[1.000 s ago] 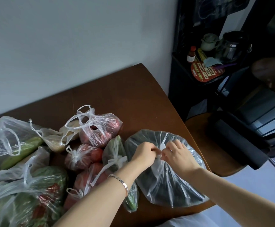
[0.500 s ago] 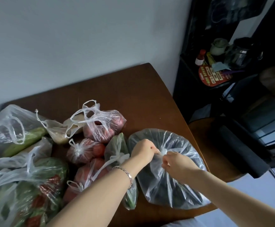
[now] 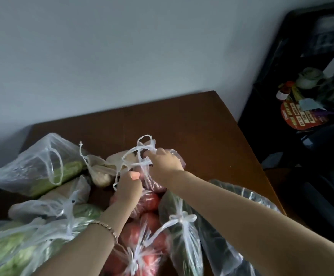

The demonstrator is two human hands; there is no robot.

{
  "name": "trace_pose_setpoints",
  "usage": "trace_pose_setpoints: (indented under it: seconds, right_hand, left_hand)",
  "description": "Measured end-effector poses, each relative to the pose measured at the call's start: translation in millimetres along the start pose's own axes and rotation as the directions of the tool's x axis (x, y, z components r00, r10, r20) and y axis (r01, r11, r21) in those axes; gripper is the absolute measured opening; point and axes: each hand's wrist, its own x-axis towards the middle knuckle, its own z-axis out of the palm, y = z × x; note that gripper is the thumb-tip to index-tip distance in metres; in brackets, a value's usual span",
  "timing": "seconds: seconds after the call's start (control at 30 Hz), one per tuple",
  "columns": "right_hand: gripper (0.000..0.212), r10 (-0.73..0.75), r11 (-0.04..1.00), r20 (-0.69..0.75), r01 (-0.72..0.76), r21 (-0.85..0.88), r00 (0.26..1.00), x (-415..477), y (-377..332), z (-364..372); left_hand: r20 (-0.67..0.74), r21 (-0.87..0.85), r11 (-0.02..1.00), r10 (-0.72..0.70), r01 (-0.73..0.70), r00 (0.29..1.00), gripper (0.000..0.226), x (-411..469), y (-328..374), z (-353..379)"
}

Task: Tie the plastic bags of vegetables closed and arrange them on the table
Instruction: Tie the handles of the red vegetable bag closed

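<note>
- A clear bag of reddish vegetables (image 3: 155, 185) is seen near the middle of the brown worktop (image 3: 202, 136), with its white handles (image 3: 134, 150) untied and lifted above it.
- The handles are gripped by the right hand (image 3: 165, 163), whose fingers are curled round the strands.
- The left hand (image 3: 129, 188) is held just beside it at the bag's mouth. A strand seems to be pinched in its fingers, though blur leaves this unsure.
- Knotted bags of tomatoes (image 3: 148, 203) are packed just in front.
- To their right lie a bow-tied bag of dark green vegetables (image 3: 182, 240) and a large bag of dark contents (image 3: 221, 248).
- At the left, an open bag of pale greens (image 3: 48, 166), a small bag of beige pieces (image 3: 100, 174) and a bag of leafy greens (image 3: 13, 246) are gathered.
</note>
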Motion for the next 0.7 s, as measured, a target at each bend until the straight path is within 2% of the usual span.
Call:
trace_pose_setpoints:
  seconds: [0.1,0.17,0.23,0.3,0.37,0.43,0.5,0.63,0.7]
  right_hand:
    - [0.039,-0.057,0.954,0.038,0.066,-0.291,0.998,25.5,-6.2,16.0]
    - [0.032,-0.061,0.943,0.040,0.071,-0.326,0.997,31.4,-2.2,22.0]
    - [0.032,-0.008,0.984,0.044,0.016,-0.180,0.999,33.6,4.5,23.4]
    - [0.026,0.055,0.996,-0.012,-0.054,0.067,0.998,29.4,11.1,17.1]
    - [0.022,0.160,0.936,-0.085,-0.123,0.330,0.984,26.6,13.8,7.1]
    - [0.033,0.252,0.851,-0.117,-0.162,0.499,0.961,22.0,18.4,-6.8]
    - [0.033,0.300,0.797,-0.128,-0.174,0.578,0.945,16.6,26.9,-22.9]
    - [0.031,0.400,0.727,-0.134,-0.225,0.648,0.907,10.8,50.2,-42.3]
    - [0.036,0.425,0.701,-0.168,-0.206,0.683,0.889,6.6,56.5,-46.8]
  left_hand:
    - [0.009,-0.113,0.994,0.000,0.001,1.000,0.023,14.8,-6.7,-14.7]
    - [0.029,-0.171,0.983,0.069,-0.063,0.997,0.012,20.3,-0.6,-21.2]
    - [0.091,-0.195,0.972,0.152,-0.132,0.984,0.018,32.8,2.5,-22.8]
    - [0.151,-0.164,0.966,0.225,-0.200,0.962,0.025,42.8,9.3,-19.3]
    - [0.158,-0.034,0.968,0.249,-0.247,0.956,0.008,57.3,13.1,-10.3]
    - [0.168,0.015,0.983,0.179,-0.184,0.969,0.016,66.2,20.1,-4.0]
    - [0.126,-0.053,0.991,0.129,-0.123,0.984,0.025,67.5,29.5,-1.8]
    - [0.057,-0.398,0.901,0.215,-0.175,0.975,0.029,47.1,61.5,-11.8]
    - [0.097,-0.346,0.903,0.304,-0.254,0.948,0.013,36.1,70.0,-12.6]
